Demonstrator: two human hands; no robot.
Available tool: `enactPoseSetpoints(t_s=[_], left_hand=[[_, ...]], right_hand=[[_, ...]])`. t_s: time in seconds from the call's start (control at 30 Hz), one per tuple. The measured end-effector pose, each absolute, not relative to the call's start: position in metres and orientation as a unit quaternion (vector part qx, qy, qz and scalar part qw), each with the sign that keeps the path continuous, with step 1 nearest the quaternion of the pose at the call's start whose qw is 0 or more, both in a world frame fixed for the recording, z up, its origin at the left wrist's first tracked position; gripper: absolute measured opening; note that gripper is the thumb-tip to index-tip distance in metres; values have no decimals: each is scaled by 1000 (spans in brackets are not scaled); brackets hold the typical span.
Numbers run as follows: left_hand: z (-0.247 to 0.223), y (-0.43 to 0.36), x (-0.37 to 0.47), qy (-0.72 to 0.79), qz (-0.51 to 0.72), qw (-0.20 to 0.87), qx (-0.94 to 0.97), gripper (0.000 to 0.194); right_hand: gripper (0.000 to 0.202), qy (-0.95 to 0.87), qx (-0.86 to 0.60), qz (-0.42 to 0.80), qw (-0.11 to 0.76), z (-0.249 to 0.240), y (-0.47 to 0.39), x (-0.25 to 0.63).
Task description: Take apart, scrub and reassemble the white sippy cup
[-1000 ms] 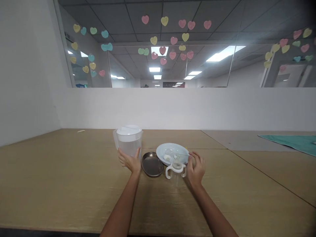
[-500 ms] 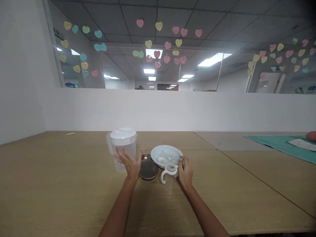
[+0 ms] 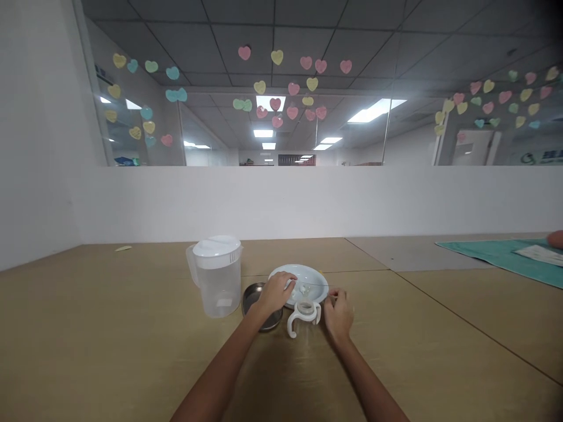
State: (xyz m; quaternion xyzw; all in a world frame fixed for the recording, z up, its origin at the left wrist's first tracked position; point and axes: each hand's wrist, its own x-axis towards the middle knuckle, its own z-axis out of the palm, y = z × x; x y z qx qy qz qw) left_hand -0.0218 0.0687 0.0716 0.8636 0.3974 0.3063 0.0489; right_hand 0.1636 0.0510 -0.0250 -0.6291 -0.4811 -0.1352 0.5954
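Note:
A pale blue-white plate (image 3: 319, 286) holds several small whitish and clear pieces. Over its left part reaches my left hand (image 3: 278, 291), thumb and fingers slightly apart, with nothing visible between them. My right hand (image 3: 340, 310), beside the plate's right edge, pinches a thin stick-like thing that extends left over the plate; its exact kind is too fine to make out. Between my hands, in front of the plate, stands a clear, open-topped baby bottle (image 3: 305, 309) with a white two-handled collar. Partly hidden under my left forearm is a dark metal tray (image 3: 251, 294).
A translucent pitcher (image 3: 220, 287) with a white lid stands left of the tray. At the far right lies a green cloth (image 3: 492, 253) with a white paper (image 3: 541, 254), and part of another person's hand (image 3: 555, 239) shows there. A white wall (image 3: 281, 202) bounds the table behind.
My left hand has moved right, from in front of the pitcher to over the plate. My right hand stays by the plate's right edge, still pinching the thin thing. The view has tilted slightly.

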Motion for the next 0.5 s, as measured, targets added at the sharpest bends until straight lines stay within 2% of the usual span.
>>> enactPoseSetpoints(t_s=[0.17,0.37,0.5], left_hand=[[73,83,1,416,245,62,874,31],[73,92,19,454,157,38,876,30],[69,97,21,440,116,52,889,27]], right_hand=[[10,-513,-642,-157,547,-28,56,163],[17,-509,-638,-86,572,-27,58,160],[14,-488,-664,-39,566,-26,57,159]])
